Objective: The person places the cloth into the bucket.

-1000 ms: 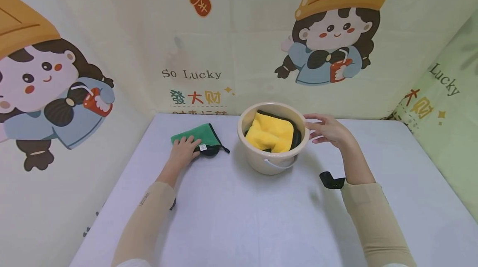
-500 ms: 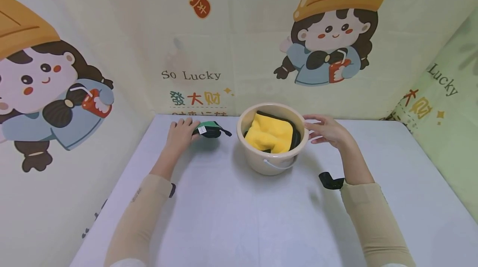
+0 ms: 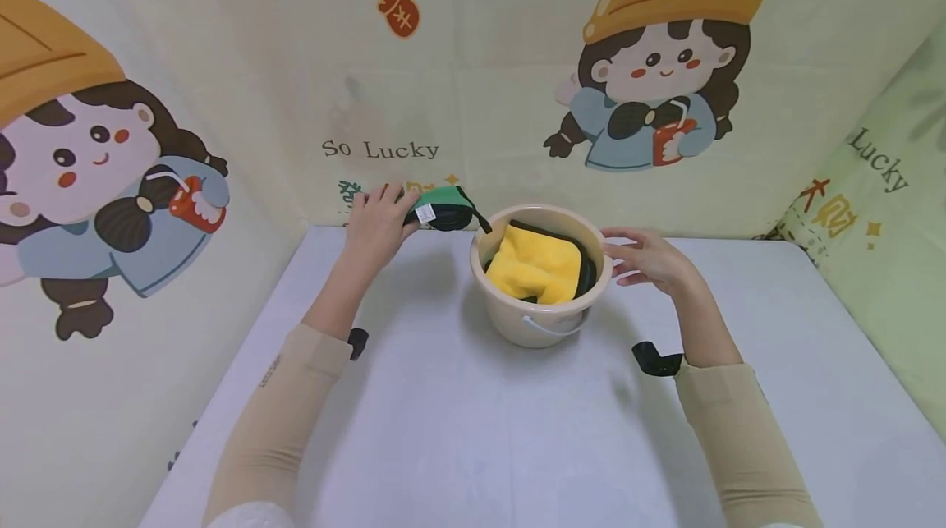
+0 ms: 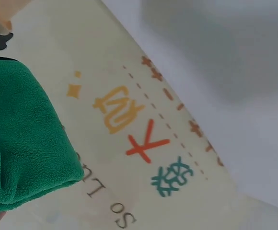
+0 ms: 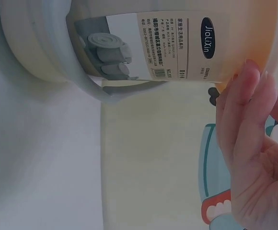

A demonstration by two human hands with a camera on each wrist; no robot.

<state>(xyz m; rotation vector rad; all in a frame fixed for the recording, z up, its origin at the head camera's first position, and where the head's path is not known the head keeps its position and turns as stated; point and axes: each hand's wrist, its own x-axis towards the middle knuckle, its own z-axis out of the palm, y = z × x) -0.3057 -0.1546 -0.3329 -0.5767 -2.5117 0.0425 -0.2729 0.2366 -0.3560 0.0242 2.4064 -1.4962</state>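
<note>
My left hand [image 3: 377, 224] holds a folded green cloth [image 3: 443, 198] with black edging, a white tag and a black loop. It is raised off the table, just left of the bucket's rim. In the left wrist view the fluffy green cloth [image 4: 28, 129] fills the left side and hides nearly all of the hand. My right hand [image 3: 650, 259] touches the right side of a cream bucket [image 3: 534, 324] near its rim, fingers extended. Those fingertips meet the bucket's outer wall [image 5: 215, 28] in the right wrist view. A yellow cloth [image 3: 535, 265] with dark edging lies inside the bucket.
The bucket stands on a white table [image 3: 473, 429] and has a pale handle [image 3: 550, 331] hanging at its front. Behind the table rises a printed cloth backdrop [image 3: 488, 101]. Black wrist-camera mounts [image 3: 656, 359] stick out from the sleeves.
My left hand has picked the green cloth up off the table and carried it up and right, towards the bucket. The right hand and the bucket have stayed put.
</note>
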